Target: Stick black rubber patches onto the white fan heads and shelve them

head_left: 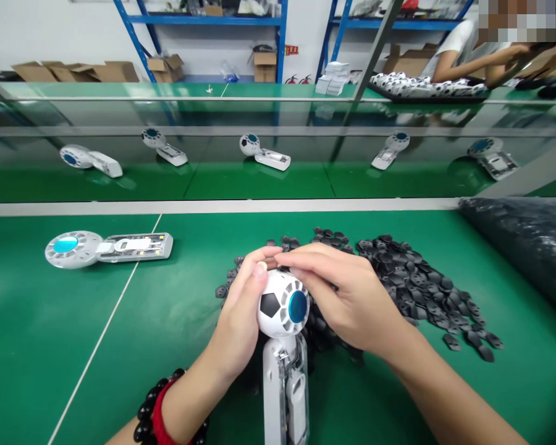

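Observation:
Upright between my hands stands a white handheld device (285, 364) with a football-like round head, a blue disc, a black pentagon patch and a handle with a clear cover. My left hand (243, 309) is closed around the left side of the head, thumb near its top. Over the upper right of the head curves my right hand (345, 290), fingers together and their tips meeting the left fingers. A dark bit shows between the fingertips; what it is stays hidden. Behind and beneath the hands lies a pile of black pentagon pieces (412, 284).
A similar device (139, 247) lies at left on the green table. Beyond a pale rail (213, 208), several more devices (273, 159) lie on a green surface. A black plastic bag (528, 241) sits at right. Across, a person (463, 55) works by a tray of white-and-black balls (426, 85).

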A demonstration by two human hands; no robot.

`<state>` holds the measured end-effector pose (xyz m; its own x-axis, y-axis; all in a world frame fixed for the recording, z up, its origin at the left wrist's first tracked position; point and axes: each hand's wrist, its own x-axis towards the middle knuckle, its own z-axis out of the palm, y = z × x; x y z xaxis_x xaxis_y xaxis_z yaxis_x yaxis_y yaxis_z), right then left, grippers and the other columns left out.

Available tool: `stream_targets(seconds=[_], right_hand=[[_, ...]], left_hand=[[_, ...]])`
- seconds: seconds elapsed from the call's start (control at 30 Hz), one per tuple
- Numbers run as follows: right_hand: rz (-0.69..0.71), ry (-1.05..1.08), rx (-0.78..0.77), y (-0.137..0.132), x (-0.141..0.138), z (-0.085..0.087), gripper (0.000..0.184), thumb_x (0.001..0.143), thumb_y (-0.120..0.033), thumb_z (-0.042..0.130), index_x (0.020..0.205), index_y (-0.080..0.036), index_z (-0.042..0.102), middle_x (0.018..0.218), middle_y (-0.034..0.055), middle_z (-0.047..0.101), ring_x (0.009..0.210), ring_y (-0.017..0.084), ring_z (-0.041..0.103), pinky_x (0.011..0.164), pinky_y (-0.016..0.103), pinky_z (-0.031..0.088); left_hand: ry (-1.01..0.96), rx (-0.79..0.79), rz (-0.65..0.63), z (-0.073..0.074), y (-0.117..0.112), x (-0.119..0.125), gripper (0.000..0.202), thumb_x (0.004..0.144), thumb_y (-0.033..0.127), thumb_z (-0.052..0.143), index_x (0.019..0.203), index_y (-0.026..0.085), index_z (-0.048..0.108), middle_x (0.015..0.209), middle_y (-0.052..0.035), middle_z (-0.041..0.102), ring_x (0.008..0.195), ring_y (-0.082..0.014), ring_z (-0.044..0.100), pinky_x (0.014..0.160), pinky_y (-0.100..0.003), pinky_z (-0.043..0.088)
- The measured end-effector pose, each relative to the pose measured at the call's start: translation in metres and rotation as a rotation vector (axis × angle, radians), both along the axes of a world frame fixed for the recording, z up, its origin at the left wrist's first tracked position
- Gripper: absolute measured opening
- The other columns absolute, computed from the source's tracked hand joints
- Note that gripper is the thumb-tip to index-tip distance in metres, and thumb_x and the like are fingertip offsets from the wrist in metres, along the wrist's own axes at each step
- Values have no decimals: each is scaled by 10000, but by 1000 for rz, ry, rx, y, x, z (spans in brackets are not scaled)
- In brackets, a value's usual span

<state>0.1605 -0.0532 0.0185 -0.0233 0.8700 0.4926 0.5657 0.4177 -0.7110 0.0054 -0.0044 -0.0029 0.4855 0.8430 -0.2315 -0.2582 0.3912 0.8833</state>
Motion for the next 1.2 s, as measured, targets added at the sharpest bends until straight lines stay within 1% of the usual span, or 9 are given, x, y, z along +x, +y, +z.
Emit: stream_targets(seconds=[0.13,0.27,0.37,0.47,0.57,0.67,0.77,0.97,1.2], right_hand=[[112,-203,61,-9,2,1,490,883,2,433,1315,-166,593,1315,78,678,1236,190,620,1073,353,507],[167,-301,25,-13,6,-4,582,925,-246,632,1465,-159,430,1425,126,591,1329,242,544,1142,399,438],[189,-328,12,-13,9,-9,638,974,-374,650,1511,-189,359,1448,137,559,1357,251,507,1150,413,420],[184,-332,32,-14,9,-9,554,1012,-408,586,1481,-188,390,1411,150,563,1297,265,533,1107,422,440],[196,-332,56,-16,6,-6,479,1037,-394,537,1449,-181,415,1389,148,576,1212,239,586,1041,375,479],[218,-315,98,-15,1,-3,437,1060,-402,482,1423,-162,440,1388,144,594,1265,217,586,1051,313,487],[205,-278,141,-13,-4,-2,431,1065,-418,459,1378,-123,480,1348,153,626,1275,202,597,1050,259,494],[202,-165,145,-15,-13,-4,443,1010,-382,584,1354,-109,519,1336,148,631,1297,190,586,1068,216,485],[204,-48,155,-11,-18,-3,497,936,-319,691,1361,-108,544,1278,156,639,1222,231,628,1032,289,545]], left_hand=[[46,56,16,-1,5,-1,368,930,524,626,1141,228,685,1078,-43,714,1025,-219,652,930,-302,496],[76,118,38,-1,6,-1,299,964,481,582,1089,241,709,1124,-27,705,1097,-214,633,955,-283,473],[113,204,55,-1,3,-3,283,990,445,547,1074,233,714,1179,-36,704,1165,-234,617,1008,-305,457],[108,320,65,1,-2,-8,298,1021,430,510,1158,248,701,1277,-35,693,1289,-240,571,1089,-319,424],[93,451,82,4,-5,-13,321,1046,401,470,1248,297,697,1377,6,666,1347,-208,549,1132,-293,404],[87,612,82,4,-4,-17,352,1052,343,436,1232,304,736,1328,29,708,1270,-178,623,1120,-258,432],[94,728,104,2,-2,-18,358,1039,300,439,1171,317,771,1211,60,761,1155,-133,692,1042,-190,490],[170,667,171,2,-5,-20,334,1035,324,477,1057,348,809,1115,82,789,1065,-113,731,963,-138,527],[132,555,197,7,-6,-22,323,995,424,552,948,278,836,1028,13,811,992,-172,751,903,-194,571]])
